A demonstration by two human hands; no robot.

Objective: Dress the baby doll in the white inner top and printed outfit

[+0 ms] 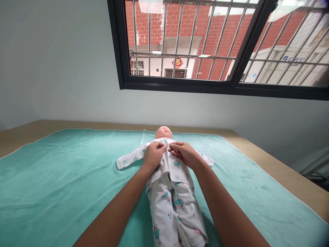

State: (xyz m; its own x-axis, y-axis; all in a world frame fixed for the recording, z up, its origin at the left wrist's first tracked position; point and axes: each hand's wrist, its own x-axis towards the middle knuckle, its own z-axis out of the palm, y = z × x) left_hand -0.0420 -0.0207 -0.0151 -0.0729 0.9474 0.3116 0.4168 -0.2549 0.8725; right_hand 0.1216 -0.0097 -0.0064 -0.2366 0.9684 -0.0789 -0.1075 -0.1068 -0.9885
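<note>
A baby doll [163, 132] lies on its back, dressed in a white printed jacket [175, 165] and matching trousers [163, 202]. Its sleeves stretch out to both sides. At the upper chest, my left hand [154, 154] pinches the jacket's front edge just below the neck. Close beside it, my right hand [183, 152] has thumb and forefinger pressed together at the other front edge, its remaining fingers curled. Whatever small fastening lies between the fingertips is too small to make out. Below the hands, the jacket's front parts slightly over the trousers.
A turquoise blanket [77, 178] covers most of the wooden table [277, 161], with some wrinkles. Behind the table's far edge rises a pale wall [64, 68]. Above it is a dark-framed window [180, 84] with metal bars.
</note>
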